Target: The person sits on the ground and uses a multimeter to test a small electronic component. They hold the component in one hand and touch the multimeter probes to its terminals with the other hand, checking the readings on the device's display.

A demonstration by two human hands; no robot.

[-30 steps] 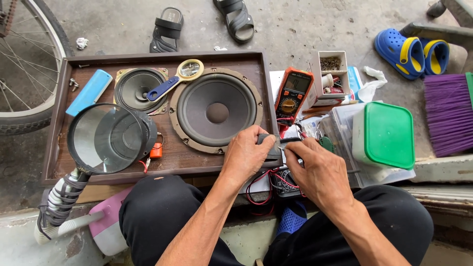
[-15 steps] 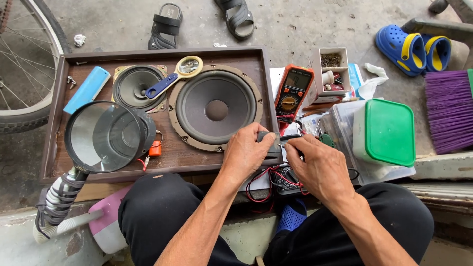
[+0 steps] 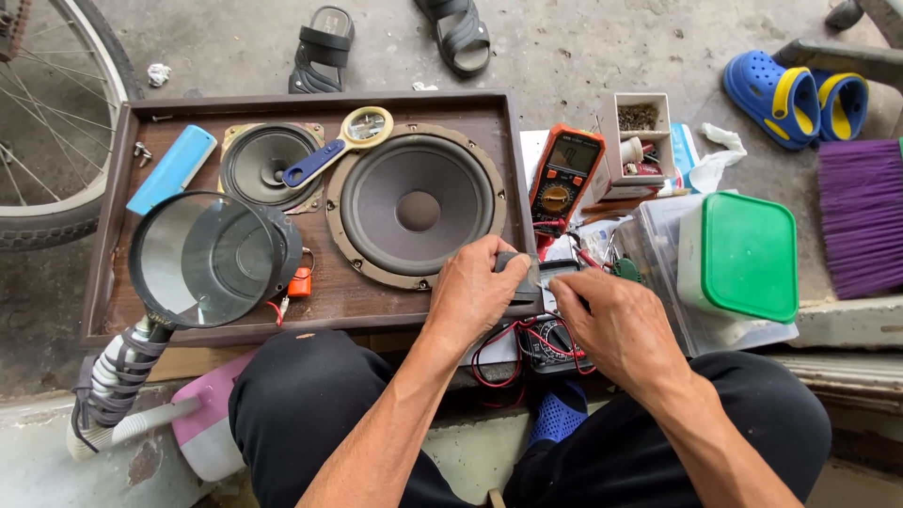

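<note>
The left hand (image 3: pixel 477 287) is curled over a small dark grey block (image 3: pixel 520 273), fingers wrapped on its top and near side, clamped on it at the right front corner of the wooden speaker cabinet (image 3: pixel 310 310). The right hand (image 3: pixel 616 325) sits just beside it, fingers bent and fingertips pinched at the block's right end; what exactly they grip there is too small to tell. The two hands are close together, almost touching. Beneath them lies a second black meter (image 3: pixel 550 343) with red and black leads (image 3: pixel 494 353) looping out from under the left wrist.

The cabinet lies flat on its back, with a large speaker cone (image 3: pixel 417 209) just beyond the left hand and a smaller speaker cone (image 3: pixel 268 167) to its left. A blue-handled magnifying glass (image 3: pixel 339 141) rests across the gap between the two. A big round lens on a wrapped stand (image 3: pixel 207 259) stands over the cabinet's left front part, and a light blue flat bar (image 3: pixel 172 169) lies near the far left edge.

To the right of the cabinet an orange multimeter (image 3: pixel 562 174) lies face up, with a small open box of parts (image 3: pixel 640 132) beside it. Further right a clear tub with a green lid (image 3: pixel 738 254) stands near a purple broom head (image 3: pixel 863 216). Blue and yellow clogs (image 3: pixel 800 89) and black sandals (image 3: pixel 395 38) lie on the concrete floor beyond, and a bicycle wheel (image 3: pixel 56 122) fills the left edge
</note>
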